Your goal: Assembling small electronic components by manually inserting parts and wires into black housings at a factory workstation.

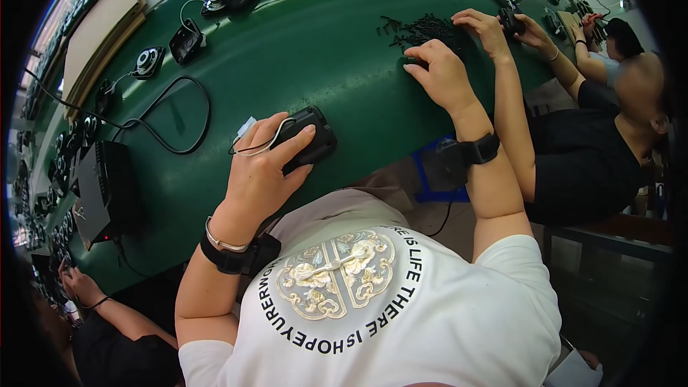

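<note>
Left grip [264, 145] clasps a black housing [322, 132], seemingly unfinished; right grip [437, 75], closure unclear, beside loose screws [428, 31] at one o'clock.

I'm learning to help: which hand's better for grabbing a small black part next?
Probably the right hand: it's beside the heap of small black parts; the left hand holds the black rounded plastic case.

Free passage over the green table [351, 79] between black casing [324, 135] and small-parts pile [428, 27], co-worker's hand [489, 31] an obstacle at right.
</note>
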`<action>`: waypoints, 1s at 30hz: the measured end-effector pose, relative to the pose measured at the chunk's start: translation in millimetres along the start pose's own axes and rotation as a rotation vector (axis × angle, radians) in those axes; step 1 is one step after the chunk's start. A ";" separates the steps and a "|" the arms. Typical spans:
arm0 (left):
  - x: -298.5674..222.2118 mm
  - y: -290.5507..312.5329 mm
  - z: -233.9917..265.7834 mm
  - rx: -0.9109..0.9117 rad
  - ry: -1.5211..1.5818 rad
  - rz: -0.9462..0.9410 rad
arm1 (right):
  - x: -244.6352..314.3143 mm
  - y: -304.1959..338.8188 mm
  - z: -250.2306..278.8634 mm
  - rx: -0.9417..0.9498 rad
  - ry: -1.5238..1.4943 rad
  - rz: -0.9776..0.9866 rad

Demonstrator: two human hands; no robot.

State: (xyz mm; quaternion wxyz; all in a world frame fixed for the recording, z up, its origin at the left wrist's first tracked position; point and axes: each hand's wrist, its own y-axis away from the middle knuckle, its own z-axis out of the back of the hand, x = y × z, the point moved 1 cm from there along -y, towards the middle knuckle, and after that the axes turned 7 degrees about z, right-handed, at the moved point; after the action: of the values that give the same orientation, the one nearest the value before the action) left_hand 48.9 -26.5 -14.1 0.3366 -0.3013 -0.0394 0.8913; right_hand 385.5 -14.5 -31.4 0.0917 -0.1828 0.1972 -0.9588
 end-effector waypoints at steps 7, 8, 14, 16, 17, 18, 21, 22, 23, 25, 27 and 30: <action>12.3 9.8 -5.1 -0.004 -0.013 0.021 | -5.2 3.8 -17.8 -0.062 -0.090 0.106; 15.0 11.7 -6.0 -0.004 -0.020 0.025 | -5.1 4.9 -20.8 -0.083 -0.088 0.156; 34.2 23.4 -13.9 0.007 0.024 0.013 | 46.4 13.9 -30.6 -0.142 -0.459 0.082; 37.3 28.9 -15.9 -0.014 -0.002 0.008 | 92.1 21.2 -36.1 0.005 -0.952 -0.030; 38.7 29.8 -17.9 -0.006 0.008 0.016 | 109.9 27.8 -40.7 0.101 -1.117 -0.027; 40.3 31.1 -19.2 -0.006 0.007 0.017 | 120.9 35.4 -47.4 0.111 -1.117 -0.039; 44.0 30.3 -21.7 -0.004 0.007 0.008 | 135.0 48.7 -63.6 0.257 -1.092 -0.074; 45.3 30.0 -22.2 -0.008 0.003 0.004 | 135.1 48.7 -67.9 0.248 -1.062 -0.079; 46.4 29.8 -22.8 -0.012 -0.002 -0.001 | 134.7 48.4 -71.5 0.239 -1.033 -0.083; 48.0 29.7 -24.0 -0.015 -0.006 -0.005 | 135.5 47.5 -75.8 0.232 -1.003 -0.089; 47.8 28.2 -24.8 -0.015 -0.006 -0.006 | 136.2 44.3 -75.1 0.255 -0.948 -0.093; 44.3 25.9 -25.4 -0.016 -0.002 -0.010 | 135.3 43.2 -72.4 0.263 -0.914 -0.092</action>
State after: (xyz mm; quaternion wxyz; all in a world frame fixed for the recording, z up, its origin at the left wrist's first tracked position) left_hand 22.1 -22.2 -64.5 0.3386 -0.3028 -0.0483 0.8895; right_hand 238.1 -62.2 -68.5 0.1488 -0.5812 0.0052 -0.8000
